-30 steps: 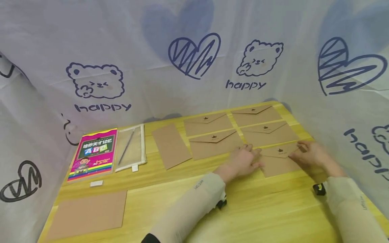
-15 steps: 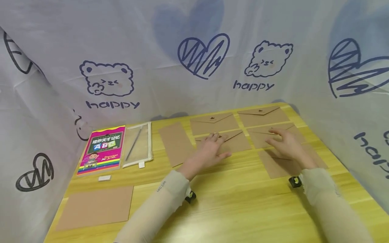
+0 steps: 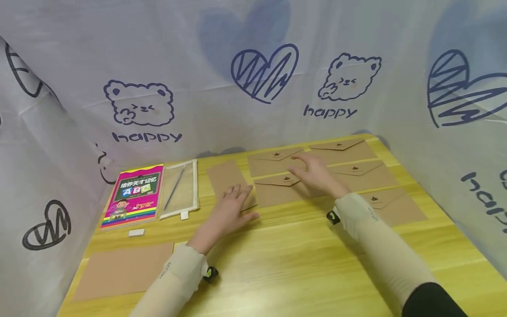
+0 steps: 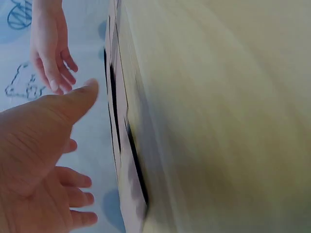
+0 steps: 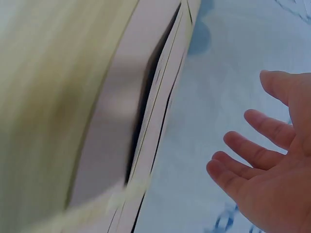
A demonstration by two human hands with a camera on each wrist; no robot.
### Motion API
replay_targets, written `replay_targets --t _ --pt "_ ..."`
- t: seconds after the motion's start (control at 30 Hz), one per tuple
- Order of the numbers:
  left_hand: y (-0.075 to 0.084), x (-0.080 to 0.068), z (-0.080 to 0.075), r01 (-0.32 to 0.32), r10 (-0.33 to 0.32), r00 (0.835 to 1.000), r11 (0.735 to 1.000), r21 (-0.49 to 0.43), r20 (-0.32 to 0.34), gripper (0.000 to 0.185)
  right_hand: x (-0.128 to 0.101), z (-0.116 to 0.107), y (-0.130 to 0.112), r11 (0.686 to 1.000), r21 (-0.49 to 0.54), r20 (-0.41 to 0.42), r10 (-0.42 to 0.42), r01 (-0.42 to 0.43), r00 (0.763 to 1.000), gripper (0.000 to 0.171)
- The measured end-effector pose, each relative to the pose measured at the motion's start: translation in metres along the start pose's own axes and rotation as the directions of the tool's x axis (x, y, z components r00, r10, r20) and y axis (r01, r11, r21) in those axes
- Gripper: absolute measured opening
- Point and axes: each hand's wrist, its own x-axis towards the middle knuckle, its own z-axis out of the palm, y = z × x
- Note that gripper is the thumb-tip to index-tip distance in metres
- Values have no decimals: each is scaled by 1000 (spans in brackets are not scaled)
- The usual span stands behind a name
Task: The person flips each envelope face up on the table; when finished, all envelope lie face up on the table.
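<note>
My left hand (image 3: 227,211) hovers over the near end of a plain brown envelope (image 3: 225,174) that lies lengthwise. Its fingers are spread, and nothing is in them in the left wrist view. Above the left pair of flapped envelopes is my right hand (image 3: 317,176), fingers loosely bent and holding nothing in the right wrist view. Beneath it are an envelope (image 3: 273,196) with a small dark crown print and another envelope (image 3: 263,167) behind that. To the right lie three more: a rear envelope (image 3: 348,152), a middle envelope (image 3: 372,174) and a front envelope (image 3: 408,207), partly behind my sleeve.
At the left are a pink ABC booklet (image 3: 134,196), a mesh zip pouch (image 3: 190,180) with a grey pencil-like stick (image 3: 174,187), and a white eraser-like block (image 3: 136,232). A larger brown sheet or envelope (image 3: 123,270) lies nearer. A printed curtain (image 3: 222,119) surrounds the wooden table (image 3: 285,268).
The right hand let go of the front right envelope and moved left over the left pair. The left hand moved left from beside that envelope to the lengthwise one. The view shifted slightly left.
</note>
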Motion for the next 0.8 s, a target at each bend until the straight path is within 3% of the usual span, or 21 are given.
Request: replay_targets --t 0.2,0.37,0.63,0.8 --pt "-27 -34 -4 58 -58 998 998 23 12 93 45 34 -36 995 -19 69 -100 101 993 54" --pt "-38 -51 -5 79 -79 997 997 -5 10 86 73 59 -58 996 11 161 -93 93 982 56" --pt "-44 -64 2 123 -122 992 992 -29 35 76 113 103 -81 995 -22 300 -88 99 950 60" --pt "-46 -64 7 138 -137 990 990 -20 45 70 132 123 -88 994 -14 321 -99 109 942 59"
